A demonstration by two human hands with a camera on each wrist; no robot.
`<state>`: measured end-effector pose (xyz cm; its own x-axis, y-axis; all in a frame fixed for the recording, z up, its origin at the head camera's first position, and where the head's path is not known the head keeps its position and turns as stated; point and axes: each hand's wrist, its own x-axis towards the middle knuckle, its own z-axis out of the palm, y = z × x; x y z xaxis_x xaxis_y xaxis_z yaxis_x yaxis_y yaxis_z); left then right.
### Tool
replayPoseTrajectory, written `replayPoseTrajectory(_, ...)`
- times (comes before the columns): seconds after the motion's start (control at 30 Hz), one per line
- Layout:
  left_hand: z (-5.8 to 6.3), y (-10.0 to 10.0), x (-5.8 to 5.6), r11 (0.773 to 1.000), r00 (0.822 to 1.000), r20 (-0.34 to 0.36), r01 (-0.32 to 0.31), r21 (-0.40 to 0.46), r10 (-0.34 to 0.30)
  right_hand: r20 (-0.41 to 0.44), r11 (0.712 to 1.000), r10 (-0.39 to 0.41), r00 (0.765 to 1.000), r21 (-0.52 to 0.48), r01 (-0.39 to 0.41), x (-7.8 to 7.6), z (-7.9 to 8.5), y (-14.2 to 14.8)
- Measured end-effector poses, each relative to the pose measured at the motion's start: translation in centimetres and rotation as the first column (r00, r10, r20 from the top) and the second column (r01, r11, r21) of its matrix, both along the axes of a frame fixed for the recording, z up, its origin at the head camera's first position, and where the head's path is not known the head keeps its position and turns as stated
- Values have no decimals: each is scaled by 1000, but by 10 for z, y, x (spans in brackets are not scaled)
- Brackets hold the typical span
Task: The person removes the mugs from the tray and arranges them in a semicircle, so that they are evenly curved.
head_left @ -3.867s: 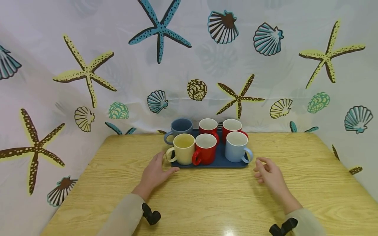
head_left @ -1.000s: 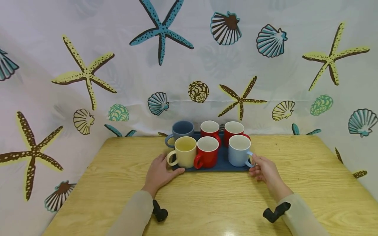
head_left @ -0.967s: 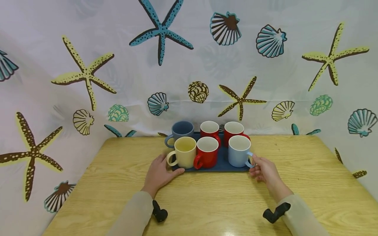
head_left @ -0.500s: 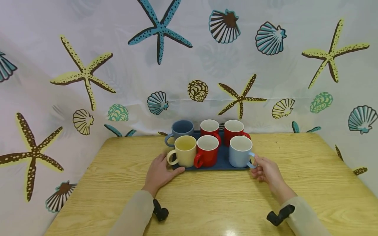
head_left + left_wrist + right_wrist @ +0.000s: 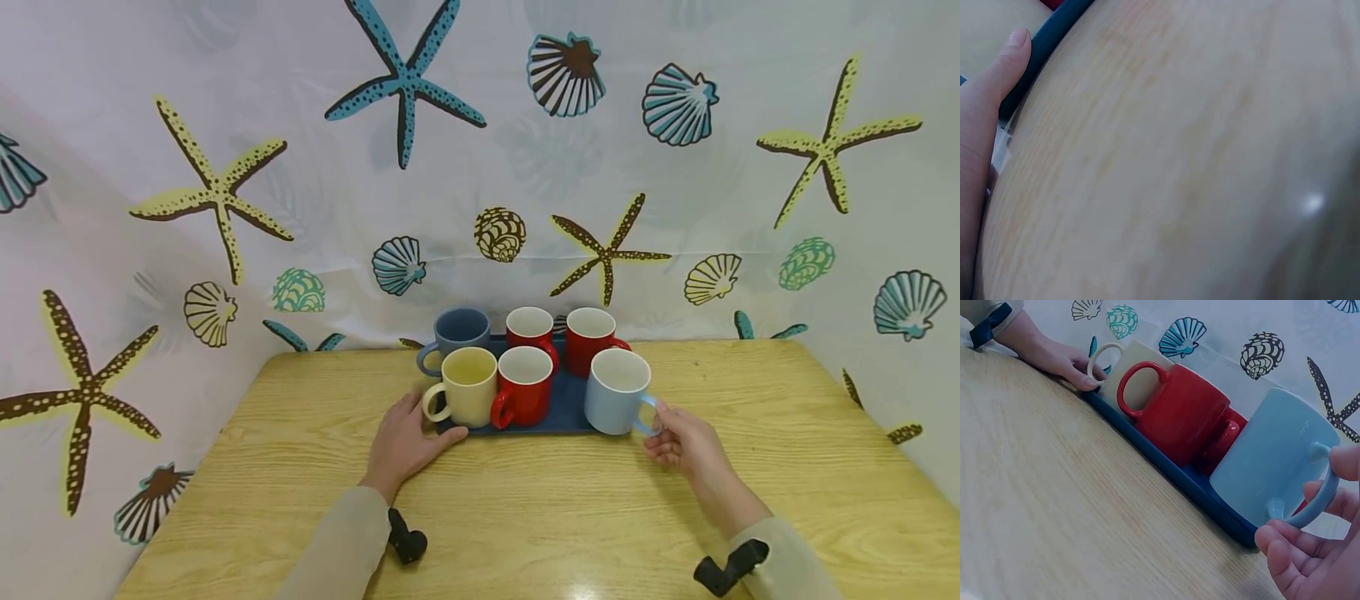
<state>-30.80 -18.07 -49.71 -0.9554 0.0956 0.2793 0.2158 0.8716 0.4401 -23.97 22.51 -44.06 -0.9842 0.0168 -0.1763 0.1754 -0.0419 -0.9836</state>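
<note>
— Light blue mug (image 5: 617,392): what differs from half a second ago?

— It sat flat at the tray's (image 5: 564,408) 4 o'clock corner; now it is tilted, shifted out over the tray's right edge, carried by the right hand (image 5: 686,442), whose fingers (image 5: 1285,550) are curled round its handle. The left hand (image 5: 405,437) has stayed put, thumb along the tray's near-left edge, fingers fairly straight.

— What's around, near to far?

— Bare wooden tabletop (image 5: 555,517) nearest. On the tray's front row, a cream mug (image 5: 465,387) at 9 o'clock of a red mug (image 5: 521,387), which stands just left of the blue one. Behind them a grey-blue mug (image 5: 457,332) and two more red mugs (image 5: 564,333), then a starfish-print curtain (image 5: 300,167).

— Anything one camera alone shows?

— The right wrist view shows the mug's base lifted over the tray rim. The left wrist view shows only thumb, rim and tabletop.
</note>
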Motion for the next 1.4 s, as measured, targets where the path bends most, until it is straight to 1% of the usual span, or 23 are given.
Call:
replayPoseTrajectory(0.23, -1, 0, -1, 1000, 1000, -1, 2, 4, -2, -4, 999, 37, 999, -11, -37, 19, 2, 4)
replayPoseTrajectory(0.47, 0, -1, -2, 1000, 1000, -20, -1, -15, 0, 1, 998, 62, 998, -16, -62, 39, -1, 7)
replayPoseTrajectory(0.6, 1, -1, -1, 1000, 1000, -16, 1, -22, -2, 4, 996, 82, 997, -29, -82, 51, -2, 10)
replayPoseTrajectory(0.8, 2, 1, 0, 1000, 1000, -2, -3, -23, 3, -5, 994, 107, 994, -15, -107, 64, -3, 15)
replayPoseTrajectory(1.0, 1, 0, 0, 1000, 1000, -10, 2, -28, -2, -24, 994, 105, 994, 12, -104, 74, -5, 21)
replayPoseTrajectory(1.1, -1, 0, -2, 999, 1000, -20, 9, -36, -9, -2, 995, 95, 996, 5, -95, 79, -4, 22)
replayPoseTrajectory(1.17, -2, 0, -3, 999, 999, -30, 15, -40, -17, 17, 995, 102, 995, -6, -102, 82, -4, 24)
replayPoseTrajectory(1.4, -4, 0, -3, 998, 999, -31, 23, -50, -25, 124, 996, 89, 988, -5, -89, 93, 2, 27)
